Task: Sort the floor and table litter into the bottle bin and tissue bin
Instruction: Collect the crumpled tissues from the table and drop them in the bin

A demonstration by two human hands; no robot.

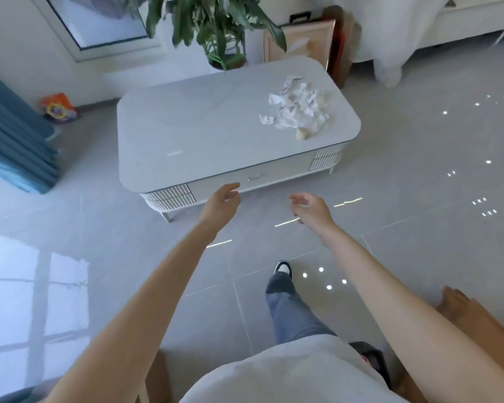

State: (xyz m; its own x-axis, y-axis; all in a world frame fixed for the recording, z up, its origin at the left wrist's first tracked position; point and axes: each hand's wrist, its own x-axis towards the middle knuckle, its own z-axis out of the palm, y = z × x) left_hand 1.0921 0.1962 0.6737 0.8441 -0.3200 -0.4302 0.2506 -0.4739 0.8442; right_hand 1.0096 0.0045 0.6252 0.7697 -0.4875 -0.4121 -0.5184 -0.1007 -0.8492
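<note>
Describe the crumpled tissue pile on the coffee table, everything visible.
The tissue pile is a loose heap of white crumpled paper scraps, with a few small pieces strayed off its left side. It looks thin and soft. It lies on the pale coffee table, toward its right end as seen. A small yellowish lump sits at its near edge; what it is cannot be told. Neither the left hand nor the right hand touches it; both are open, short of the table.
</note>
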